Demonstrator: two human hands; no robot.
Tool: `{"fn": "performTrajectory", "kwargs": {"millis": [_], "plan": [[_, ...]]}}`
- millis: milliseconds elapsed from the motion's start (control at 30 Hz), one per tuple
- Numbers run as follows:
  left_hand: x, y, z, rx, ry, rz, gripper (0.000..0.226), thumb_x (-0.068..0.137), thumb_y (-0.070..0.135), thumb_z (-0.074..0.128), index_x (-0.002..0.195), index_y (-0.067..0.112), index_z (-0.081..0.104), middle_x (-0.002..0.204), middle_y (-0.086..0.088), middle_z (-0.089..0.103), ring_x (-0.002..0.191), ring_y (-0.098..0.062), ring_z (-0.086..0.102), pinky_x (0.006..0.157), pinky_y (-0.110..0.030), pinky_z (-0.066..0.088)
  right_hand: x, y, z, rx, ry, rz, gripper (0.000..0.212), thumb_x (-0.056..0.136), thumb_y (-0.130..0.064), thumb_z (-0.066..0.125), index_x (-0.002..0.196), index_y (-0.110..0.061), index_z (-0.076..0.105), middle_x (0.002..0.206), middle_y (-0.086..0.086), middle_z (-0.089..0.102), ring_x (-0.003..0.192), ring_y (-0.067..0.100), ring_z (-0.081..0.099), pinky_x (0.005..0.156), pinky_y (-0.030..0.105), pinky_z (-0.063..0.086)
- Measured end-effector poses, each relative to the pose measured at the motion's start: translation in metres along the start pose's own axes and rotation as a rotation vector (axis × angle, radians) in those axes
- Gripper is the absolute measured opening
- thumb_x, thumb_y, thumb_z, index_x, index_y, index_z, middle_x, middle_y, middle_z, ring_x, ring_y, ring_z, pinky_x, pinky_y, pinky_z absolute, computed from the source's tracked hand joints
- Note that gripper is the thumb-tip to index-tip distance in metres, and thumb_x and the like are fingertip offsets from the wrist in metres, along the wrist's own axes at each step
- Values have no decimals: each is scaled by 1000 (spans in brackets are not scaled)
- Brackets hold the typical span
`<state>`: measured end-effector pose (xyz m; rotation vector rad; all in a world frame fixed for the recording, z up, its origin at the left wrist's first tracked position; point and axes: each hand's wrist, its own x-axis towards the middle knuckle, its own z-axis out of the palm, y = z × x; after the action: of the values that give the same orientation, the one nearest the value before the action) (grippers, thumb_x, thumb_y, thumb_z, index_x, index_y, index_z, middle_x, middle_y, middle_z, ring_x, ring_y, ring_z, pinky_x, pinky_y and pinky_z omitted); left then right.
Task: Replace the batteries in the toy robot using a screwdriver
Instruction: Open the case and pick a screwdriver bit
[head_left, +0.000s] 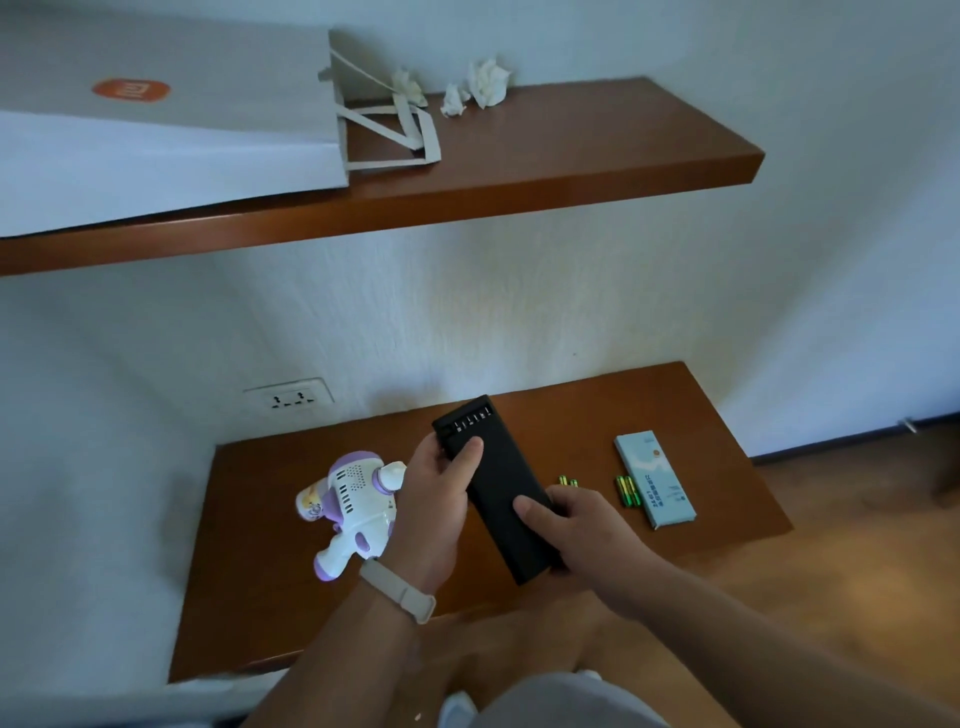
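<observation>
A long black screwdriver case (498, 483) is held above the low wooden table (291, 587), its far end slid out a little with bits showing. My left hand (434, 514) grips its far half, thumb on top. My right hand (571, 530) grips the near end, thumb pressed on the lid. The white and purple toy robot (353, 506) lies on the table just left of my left hand. Green batteries lie to the right: one pair (568, 481) partly behind the case, another pair (628, 491) beside a light blue battery box (655, 480).
A wooden shelf (571, 156) hangs above, carrying a white paper bag (171, 130) and crumpled tissues (480, 85). A wall socket (291, 397) sits left of the table's back edge. Wooden floor (857, 597) lies to the right.
</observation>
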<state>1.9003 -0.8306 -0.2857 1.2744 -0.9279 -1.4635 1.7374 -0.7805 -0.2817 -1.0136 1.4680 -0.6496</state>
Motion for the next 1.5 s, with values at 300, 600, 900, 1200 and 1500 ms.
{"fn": "performTrajectory", "kwargs": {"millis": [300,600,900,1200,1500], "plan": [[-1,-4,24,20,36,-6,20,100,39,57,96,31,75,94,2,76,94,-20,73,81,-44,62,-14,6,-19,-136,43,-112,24,92,-48,62,98,-25,64,90,4,71,85,21,69,77,46,58],[-3,-3,35,21,-100,86,23,89,25,66,112,24,70,107,0,75,104,-20,71,89,-42,57,-16,16,-38,50,-65,-14,17,93,-25,66,110,-26,63,100,-4,74,95,10,71,80,29,59],[-2,1,32,-120,-8,-153,23,102,32,56,98,21,76,99,-6,78,94,-23,75,68,-32,60,-7,16,-37,62,-70,83,45,77,-59,65,99,-21,70,90,-2,77,86,13,74,73,28,59],[10,7,19,-221,105,-163,20,101,28,58,105,13,71,91,-5,78,86,-21,76,61,-32,59,-6,17,-27,143,-68,12,33,89,-44,64,99,-13,71,97,15,72,94,27,70,85,45,57],[38,24,0,-354,191,-131,19,98,33,62,107,17,69,89,-2,79,82,-17,77,59,-31,60,-15,6,-19,138,-124,-37,44,78,-50,65,96,-10,68,89,6,72,87,20,70,78,29,56]]}}
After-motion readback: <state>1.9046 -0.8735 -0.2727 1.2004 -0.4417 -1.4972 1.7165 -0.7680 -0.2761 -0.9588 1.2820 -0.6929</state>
